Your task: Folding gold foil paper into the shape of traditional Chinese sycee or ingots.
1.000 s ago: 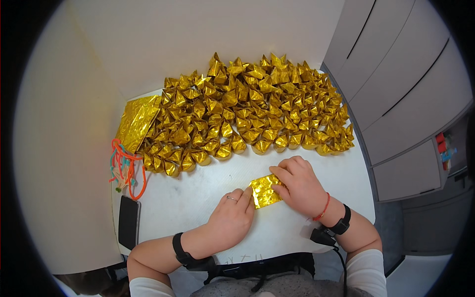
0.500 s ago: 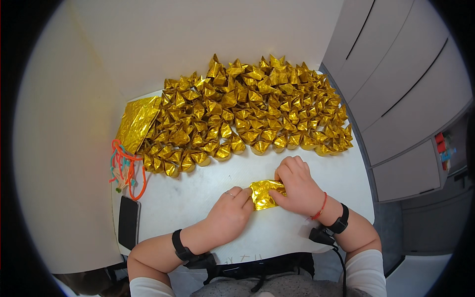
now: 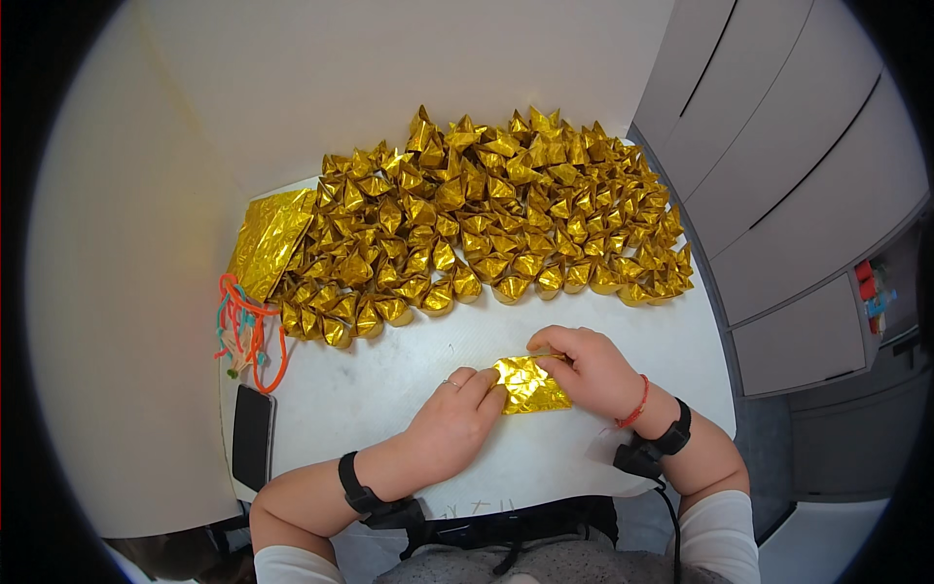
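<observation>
A small folded sheet of gold foil paper [image 3: 530,391] lies on the white table in front of me, creased and shiny. My left hand [image 3: 455,417], with a ring on one finger, presses its closed fingers on the sheet's left edge. At the upper right corner, my right hand [image 3: 601,378] grips the foil between thumb and fingers; part of that corner is hidden beneath them. Beyond both hands stand many folded gold foil ingots [image 3: 452,195], packed in rows with pointed ends up.
Flat gold foil sheets [image 3: 275,238] lie stacked at the back left of the table [image 3: 341,409]. Orange and teal cords [image 3: 257,341] are bundled below them, above a black phone [image 3: 253,438]. Walls border the left and back; grey cabinets [image 3: 778,146] stand to the right.
My right hand has slid to the right and its fingers have drawn back, uncovering more of the foil sheet. My left hand stays almost in place.
</observation>
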A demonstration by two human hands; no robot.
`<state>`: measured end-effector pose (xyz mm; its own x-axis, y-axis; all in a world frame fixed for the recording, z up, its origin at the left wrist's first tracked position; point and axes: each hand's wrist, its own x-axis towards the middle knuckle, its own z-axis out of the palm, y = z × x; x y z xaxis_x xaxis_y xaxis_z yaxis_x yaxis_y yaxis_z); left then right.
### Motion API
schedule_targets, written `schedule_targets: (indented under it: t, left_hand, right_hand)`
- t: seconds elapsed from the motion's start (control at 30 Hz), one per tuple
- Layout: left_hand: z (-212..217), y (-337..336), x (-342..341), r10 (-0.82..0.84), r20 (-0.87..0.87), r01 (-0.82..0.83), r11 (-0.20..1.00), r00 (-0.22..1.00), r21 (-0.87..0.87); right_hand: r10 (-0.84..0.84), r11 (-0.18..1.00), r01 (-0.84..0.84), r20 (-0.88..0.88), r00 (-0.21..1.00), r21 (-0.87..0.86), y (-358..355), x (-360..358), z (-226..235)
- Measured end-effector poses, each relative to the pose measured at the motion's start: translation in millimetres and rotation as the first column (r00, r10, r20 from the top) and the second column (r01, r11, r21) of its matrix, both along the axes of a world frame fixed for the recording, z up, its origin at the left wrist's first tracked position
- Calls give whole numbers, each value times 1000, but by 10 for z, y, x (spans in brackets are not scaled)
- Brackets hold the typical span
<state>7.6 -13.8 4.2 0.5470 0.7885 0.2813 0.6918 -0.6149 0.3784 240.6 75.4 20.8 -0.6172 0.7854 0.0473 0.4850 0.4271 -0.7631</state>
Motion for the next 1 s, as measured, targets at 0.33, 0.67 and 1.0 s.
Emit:
schedule_targets:
  t: [0.33,0.67,1.0]
  left_hand:
    - [36,30,15,-19,-29,18,999,999,-29]
    - [2,42,8,-43,-74,44,999,996,2]
    - [3,33,38,-38,-104,39,999,994,8]
  right_hand:
    - [92,953,-132,-156,984,-271,179,260,-4]
    - [351,929,-343,-39,935,138,168,197,153]
    - [444,881,-429,-33,895,200,271,210,0]
